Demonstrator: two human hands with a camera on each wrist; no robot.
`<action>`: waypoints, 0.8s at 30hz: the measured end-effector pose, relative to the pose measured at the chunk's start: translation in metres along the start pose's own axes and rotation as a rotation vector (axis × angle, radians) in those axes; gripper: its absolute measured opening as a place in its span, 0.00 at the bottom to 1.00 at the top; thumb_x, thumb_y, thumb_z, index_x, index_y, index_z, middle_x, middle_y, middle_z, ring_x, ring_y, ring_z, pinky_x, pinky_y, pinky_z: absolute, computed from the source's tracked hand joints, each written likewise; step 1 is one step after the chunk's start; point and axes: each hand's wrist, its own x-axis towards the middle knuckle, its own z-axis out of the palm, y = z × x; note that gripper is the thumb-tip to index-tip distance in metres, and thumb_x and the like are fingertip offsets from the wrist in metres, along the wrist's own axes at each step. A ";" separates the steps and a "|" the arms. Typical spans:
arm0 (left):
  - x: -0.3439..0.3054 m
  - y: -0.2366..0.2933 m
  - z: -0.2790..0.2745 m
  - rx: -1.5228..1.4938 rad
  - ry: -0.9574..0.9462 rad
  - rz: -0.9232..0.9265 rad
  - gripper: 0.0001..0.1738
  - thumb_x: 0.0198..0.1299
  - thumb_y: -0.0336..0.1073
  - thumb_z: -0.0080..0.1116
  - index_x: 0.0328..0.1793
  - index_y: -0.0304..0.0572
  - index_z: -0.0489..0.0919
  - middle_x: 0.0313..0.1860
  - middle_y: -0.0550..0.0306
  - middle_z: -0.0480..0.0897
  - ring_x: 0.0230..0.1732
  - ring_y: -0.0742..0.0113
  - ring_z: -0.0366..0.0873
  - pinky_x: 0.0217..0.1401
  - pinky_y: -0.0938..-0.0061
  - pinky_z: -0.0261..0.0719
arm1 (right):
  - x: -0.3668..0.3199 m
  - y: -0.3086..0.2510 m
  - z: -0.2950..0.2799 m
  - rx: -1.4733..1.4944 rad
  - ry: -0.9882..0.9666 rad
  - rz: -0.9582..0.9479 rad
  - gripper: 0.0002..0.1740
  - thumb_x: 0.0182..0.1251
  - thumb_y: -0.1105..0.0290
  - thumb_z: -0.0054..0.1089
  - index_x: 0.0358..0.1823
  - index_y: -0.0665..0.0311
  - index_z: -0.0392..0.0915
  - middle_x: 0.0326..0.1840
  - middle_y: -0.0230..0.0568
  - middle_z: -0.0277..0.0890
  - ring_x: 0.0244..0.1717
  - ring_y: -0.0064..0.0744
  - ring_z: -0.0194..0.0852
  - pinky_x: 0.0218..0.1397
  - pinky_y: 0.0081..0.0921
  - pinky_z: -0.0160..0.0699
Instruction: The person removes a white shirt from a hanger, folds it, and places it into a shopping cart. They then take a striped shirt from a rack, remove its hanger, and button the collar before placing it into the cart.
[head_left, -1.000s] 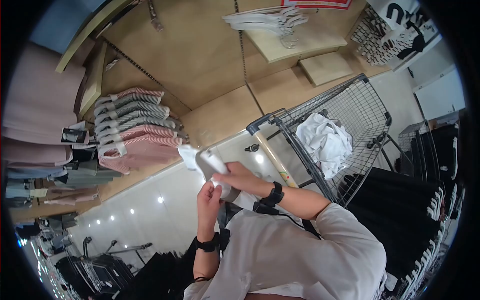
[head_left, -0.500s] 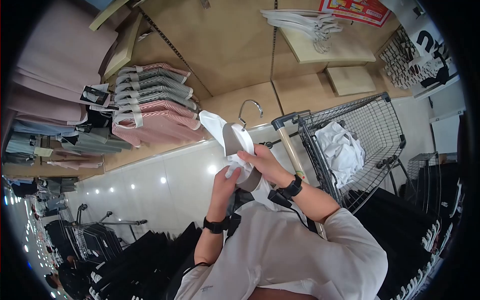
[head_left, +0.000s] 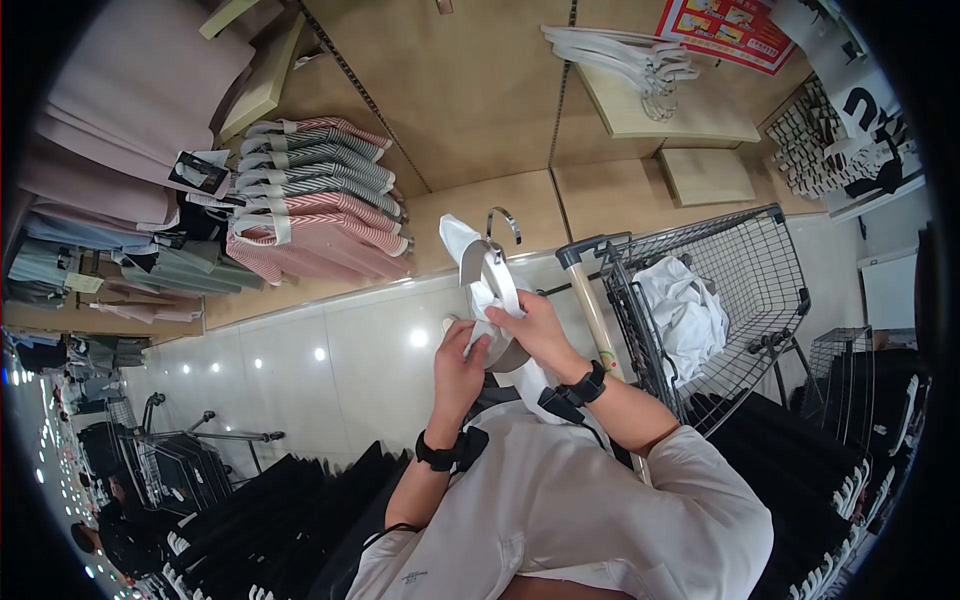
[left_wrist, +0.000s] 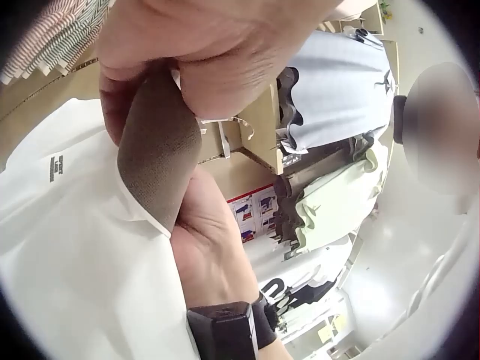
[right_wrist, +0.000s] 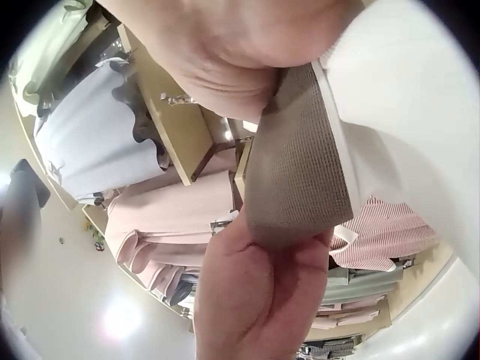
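Note:
Both hands are at the collar of a white shirt, which sits on a hanger with a metal hook pointing up. My left hand pinches one side of the brown-grey collar. Opposite it, my right hand grips the other side, thumb on top. In the left wrist view the collar stretches between the two hands, and small dark print shows inside the white cloth. The lower shirt hangs down against my front, partly hidden by the hands.
A wire shopping cart stands right, holding crumpled white cloth. Pink and grey striped shirts hang at left. White hangers lie on a wall shelf. Racks of black garments are close on both sides.
The shirt and both hands have shifted right in the head view as the view turned. The hanger's hook has come upright into sight above the collar. Both hands keep hold of the collar.

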 end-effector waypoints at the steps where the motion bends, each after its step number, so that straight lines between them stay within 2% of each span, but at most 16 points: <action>1: -0.001 0.005 0.000 0.038 -0.001 -0.009 0.10 0.63 0.27 0.58 0.49 0.30 0.81 0.47 0.47 0.81 0.44 0.53 0.80 0.48 0.70 0.76 | 0.000 0.002 0.001 0.002 0.000 0.003 0.20 0.64 0.61 0.67 0.45 0.73 0.79 0.35 0.39 0.82 0.37 0.22 0.77 0.40 0.24 0.75; 6: 0.003 0.000 0.001 0.064 -0.031 0.011 0.10 0.62 0.26 0.59 0.49 0.29 0.81 0.48 0.47 0.81 0.47 0.54 0.80 0.49 0.71 0.76 | 0.001 0.000 -0.002 -0.006 0.043 -0.057 0.16 0.68 0.64 0.63 0.45 0.73 0.79 0.34 0.36 0.81 0.35 0.20 0.74 0.40 0.24 0.74; 7: 0.003 0.000 0.002 0.034 -0.049 0.015 0.10 0.62 0.26 0.58 0.48 0.29 0.81 0.48 0.49 0.81 0.47 0.57 0.79 0.50 0.73 0.75 | 0.002 -0.001 -0.004 -0.004 0.047 -0.057 0.16 0.68 0.64 0.63 0.45 0.73 0.79 0.34 0.36 0.81 0.35 0.20 0.74 0.40 0.24 0.74; 9: 0.003 0.002 0.002 0.006 -0.071 0.019 0.10 0.63 0.25 0.56 0.48 0.30 0.82 0.47 0.51 0.81 0.47 0.61 0.79 0.51 0.74 0.74 | 0.005 -0.006 -0.008 0.121 0.067 0.083 0.13 0.69 0.68 0.62 0.49 0.71 0.79 0.40 0.31 0.80 0.39 0.16 0.73 0.43 0.20 0.73; 12: 0.001 0.003 0.002 -0.052 -0.063 -0.023 0.10 0.62 0.26 0.58 0.47 0.28 0.82 0.50 0.53 0.81 0.47 0.63 0.79 0.53 0.74 0.74 | 0.004 -0.015 -0.006 0.237 0.074 0.096 0.14 0.70 0.69 0.61 0.50 0.71 0.79 0.41 0.30 0.80 0.40 0.16 0.73 0.44 0.20 0.73; 14: 0.004 -0.011 -0.010 -0.076 -0.150 -0.087 0.13 0.63 0.34 0.62 0.46 0.28 0.82 0.48 0.51 0.83 0.46 0.62 0.80 0.50 0.74 0.75 | 0.006 -0.013 -0.008 0.211 0.056 0.070 0.14 0.70 0.68 0.61 0.51 0.71 0.78 0.42 0.31 0.80 0.40 0.16 0.73 0.44 0.20 0.73; 15: 0.006 -0.010 -0.014 -0.077 -0.155 -0.087 0.13 0.63 0.34 0.62 0.46 0.28 0.82 0.48 0.51 0.83 0.46 0.62 0.80 0.50 0.74 0.75 | 0.007 -0.013 -0.010 0.184 0.036 0.040 0.15 0.70 0.68 0.61 0.51 0.71 0.78 0.43 0.31 0.80 0.41 0.16 0.73 0.44 0.20 0.74; 17: 0.010 0.000 -0.023 -0.351 -0.120 -0.643 0.16 0.66 0.40 0.61 0.44 0.29 0.84 0.42 0.55 0.84 0.43 0.70 0.79 0.48 0.76 0.75 | 0.009 -0.015 -0.013 0.169 0.008 0.049 0.15 0.70 0.68 0.61 0.52 0.72 0.78 0.43 0.31 0.80 0.41 0.17 0.74 0.44 0.20 0.74; 18: 0.017 0.009 -0.029 -0.369 -0.159 -0.725 0.19 0.68 0.43 0.58 0.43 0.29 0.84 0.37 0.59 0.84 0.40 0.75 0.77 0.45 0.79 0.74 | 0.008 -0.015 -0.014 0.154 -0.023 0.059 0.15 0.70 0.68 0.61 0.52 0.72 0.78 0.44 0.32 0.80 0.41 0.17 0.74 0.44 0.20 0.74; 19: 0.019 0.004 -0.028 -0.369 -0.158 -0.730 0.19 0.68 0.43 0.58 0.43 0.29 0.84 0.37 0.59 0.84 0.40 0.75 0.77 0.45 0.79 0.74 | 0.007 -0.017 -0.012 0.155 -0.025 0.064 0.15 0.70 0.68 0.61 0.52 0.72 0.78 0.44 0.32 0.80 0.41 0.17 0.74 0.44 0.20 0.74; 21: 0.024 -0.018 -0.020 -0.238 -0.173 -0.547 0.17 0.69 0.41 0.56 0.42 0.31 0.83 0.36 0.62 0.83 0.35 0.78 0.75 0.42 0.81 0.71 | 0.005 -0.021 -0.010 0.174 -0.065 0.097 0.15 0.69 0.68 0.62 0.52 0.72 0.78 0.44 0.33 0.80 0.41 0.17 0.74 0.44 0.20 0.74; 22: 0.024 -0.028 -0.015 -0.241 -0.172 -0.549 0.17 0.69 0.41 0.56 0.42 0.31 0.83 0.36 0.62 0.83 0.35 0.78 0.75 0.42 0.81 0.71 | 0.004 -0.020 -0.010 0.172 -0.066 0.099 0.15 0.69 0.68 0.62 0.52 0.72 0.78 0.44 0.33 0.80 0.41 0.17 0.74 0.44 0.20 0.74; 24: 0.023 -0.045 -0.006 -0.151 -0.293 -0.484 0.14 0.69 0.39 0.57 0.44 0.31 0.82 0.34 0.63 0.82 0.33 0.79 0.73 0.38 0.81 0.71 | 0.004 -0.020 -0.008 0.164 -0.099 0.097 0.16 0.69 0.68 0.62 0.52 0.72 0.78 0.44 0.34 0.80 0.42 0.18 0.74 0.45 0.21 0.75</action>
